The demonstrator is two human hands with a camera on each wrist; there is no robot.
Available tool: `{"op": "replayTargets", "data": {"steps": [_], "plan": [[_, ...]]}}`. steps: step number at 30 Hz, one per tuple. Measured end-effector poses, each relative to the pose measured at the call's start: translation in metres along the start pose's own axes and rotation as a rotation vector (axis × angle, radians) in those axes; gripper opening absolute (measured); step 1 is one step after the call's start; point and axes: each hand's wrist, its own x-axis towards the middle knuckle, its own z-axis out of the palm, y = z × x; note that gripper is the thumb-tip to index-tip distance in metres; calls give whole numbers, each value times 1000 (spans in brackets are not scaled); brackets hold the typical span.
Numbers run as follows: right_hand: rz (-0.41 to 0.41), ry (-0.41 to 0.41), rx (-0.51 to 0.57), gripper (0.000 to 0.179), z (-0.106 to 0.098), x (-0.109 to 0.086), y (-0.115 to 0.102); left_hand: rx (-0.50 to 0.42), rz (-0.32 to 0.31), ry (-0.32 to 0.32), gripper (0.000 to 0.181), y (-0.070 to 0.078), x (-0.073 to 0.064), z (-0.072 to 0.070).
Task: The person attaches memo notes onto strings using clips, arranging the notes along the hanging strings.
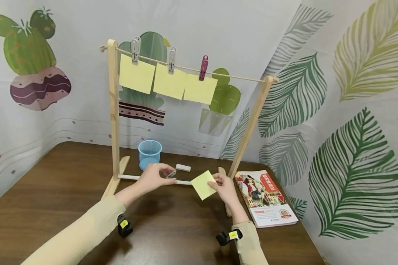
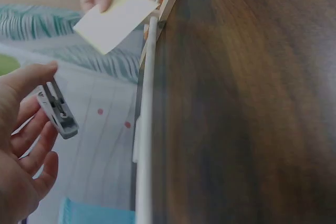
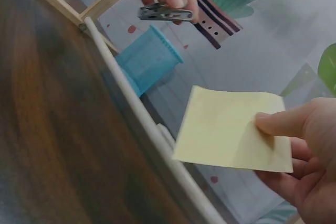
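Observation:
A grey clothespin (image 2: 59, 111) is pinched between the thumb and fingers of my left hand (image 1: 156, 175), above the table near the blue cup. My right hand (image 1: 226, 187) holds a yellow sticky note (image 1: 203, 185) by its right edge, thumb on the front and fingers behind. Both hands are in front of a wooden frame (image 1: 114, 110) with a string (image 1: 242, 77) across its top. Along the string, two grey clothespins (image 1: 135, 50) and a maroon clothespin (image 1: 203, 67) hold yellow notes (image 1: 136, 75) side by side.
Behind my left hand stands a light blue mesh cup (image 1: 150, 149). A small white block (image 1: 183, 168) lies to its right, behind the frame's white lower bar (image 1: 129, 177). At the right lies a book (image 1: 265, 198) on the brown table (image 1: 172, 228). A patterned curtain hangs behind.

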Motion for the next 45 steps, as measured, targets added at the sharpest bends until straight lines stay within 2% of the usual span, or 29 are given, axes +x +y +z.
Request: {"op": "replayTargets", "data": {"steps": [4, 7, 11, 14, 16, 20, 25, 31, 34, 38, 45], "plan": [[11, 98, 47, 22, -5, 7, -13, -26, 15, 29, 34, 14, 13, -3], [47, 138, 108, 24, -12, 9, -35, -59, 16, 46, 35, 25, 25, -5], [50, 210, 187, 27, -18, 20, -44, -112, 30, 37, 37, 43, 39, -7], [11, 284, 235, 27, -20, 31, -43, -116, 47, 13, 40, 58, 50, -10], [-8, 323, 278, 26, -23, 35, -52, -103, 63, 9, 41, 69, 57, -13], [-55, 385, 337, 24, -28, 43, -67, -76, 105, 23, 42, 90, 72, -18], [-106, 454, 352, 22, -34, 55, -81, -37, 189, 49, 43, 114, 89, -25], [-161, 485, 348, 20, -42, 68, -103, -48, 314, 67, 44, 143, 110, -34], [-187, 484, 374, 20, -45, 73, -117, -19, 360, 76, 46, 158, 118, -41], [-218, 489, 416, 18, -49, 78, -134, 1, 390, 72, 44, 176, 127, -49], [-271, 495, 485, 16, -54, 86, -154, -26, 405, 87, 42, 203, 138, -62]]}}
